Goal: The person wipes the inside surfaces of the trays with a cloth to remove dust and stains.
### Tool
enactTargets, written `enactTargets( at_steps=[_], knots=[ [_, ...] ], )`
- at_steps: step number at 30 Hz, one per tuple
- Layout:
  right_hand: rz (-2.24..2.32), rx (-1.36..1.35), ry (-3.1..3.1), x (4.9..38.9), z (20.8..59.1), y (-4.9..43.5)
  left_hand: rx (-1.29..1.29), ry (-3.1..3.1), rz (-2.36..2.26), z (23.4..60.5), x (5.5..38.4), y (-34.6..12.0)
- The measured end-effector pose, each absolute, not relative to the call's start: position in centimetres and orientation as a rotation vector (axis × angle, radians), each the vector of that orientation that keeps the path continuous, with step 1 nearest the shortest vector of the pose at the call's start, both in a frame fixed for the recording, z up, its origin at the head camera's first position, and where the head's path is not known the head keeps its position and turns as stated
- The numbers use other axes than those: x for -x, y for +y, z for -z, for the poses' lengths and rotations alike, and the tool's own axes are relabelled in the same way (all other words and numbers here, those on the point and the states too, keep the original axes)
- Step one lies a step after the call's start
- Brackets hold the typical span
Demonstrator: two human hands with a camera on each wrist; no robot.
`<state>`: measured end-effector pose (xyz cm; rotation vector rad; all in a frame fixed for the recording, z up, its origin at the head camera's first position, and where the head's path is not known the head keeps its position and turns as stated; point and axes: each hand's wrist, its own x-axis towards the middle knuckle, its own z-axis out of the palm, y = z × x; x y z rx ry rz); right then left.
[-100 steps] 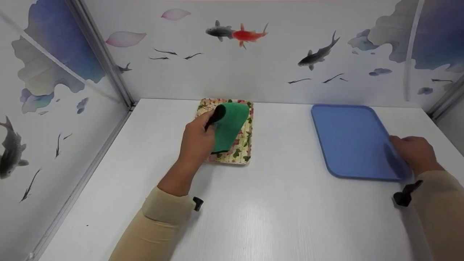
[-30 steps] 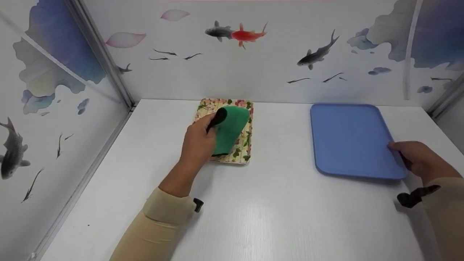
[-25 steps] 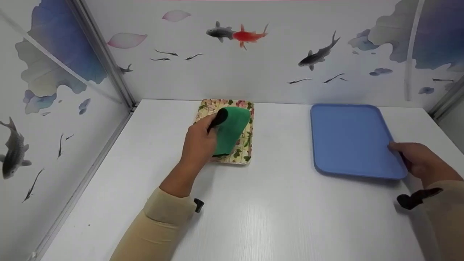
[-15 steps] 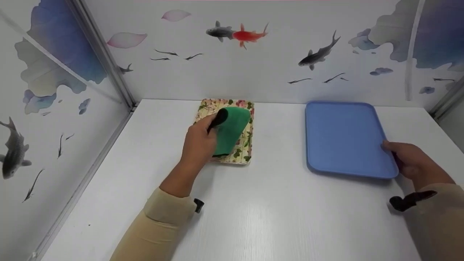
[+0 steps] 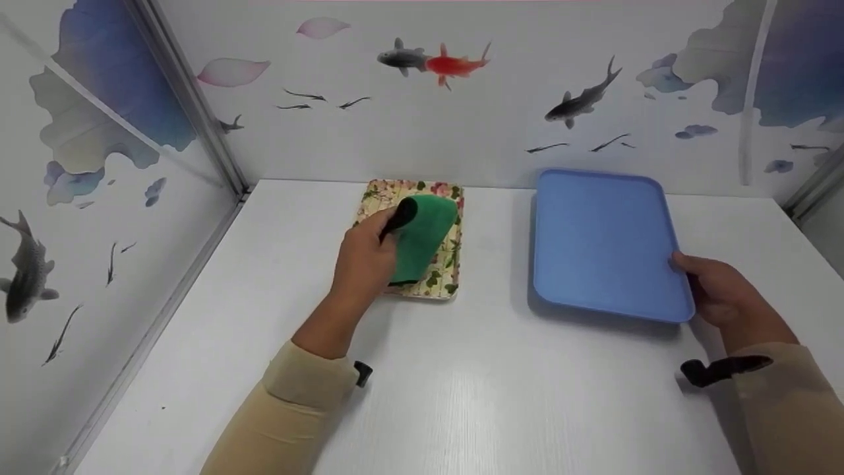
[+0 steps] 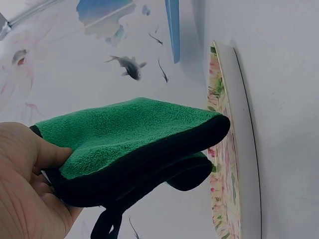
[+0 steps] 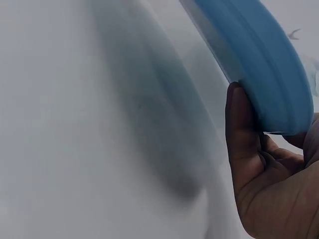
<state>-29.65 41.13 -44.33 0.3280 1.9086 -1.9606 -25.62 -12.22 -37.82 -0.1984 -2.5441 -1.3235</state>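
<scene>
My left hand (image 5: pixel 364 257) pinches a folded green cloth (image 5: pixel 425 234) with black edging. In the left wrist view the cloth (image 6: pixel 134 132) shows a dark hanging loop, with my thumb on top of it. Beneath the cloth, a flower-patterned tray (image 5: pixel 443 280) lies on the table; my hand and the cloth cover part of it. On the right, my right hand (image 5: pixel 728 297) grips the right edge of a blue tray (image 5: pixel 610 244), thumb over the rim. A shadow on the table in the right wrist view shows this tray (image 7: pixel 269 64) raised and tilted.
The white table (image 5: pixel 461 396) backs onto a panel (image 5: pixel 448 132) printed with fish and petals. A similar panel (image 5: pixel 99 264) stands along the left side. White table surface lies between the two trays and in front of them.
The blue tray has lifted off the table and shifted left with my right hand, toward the flower-patterned tray. My left hand and the green cloth have stayed almost still.
</scene>
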Motion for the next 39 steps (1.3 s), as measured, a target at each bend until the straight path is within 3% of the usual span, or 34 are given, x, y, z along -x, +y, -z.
enactTargets(
  at_steps=[39],
  knots=[
    [2.08, -0.273, 1.827, 28.4, 44.2, 37.3, 0.214, -2.547, 1.312, 38.1, 25.5, -11.3]
  ],
)
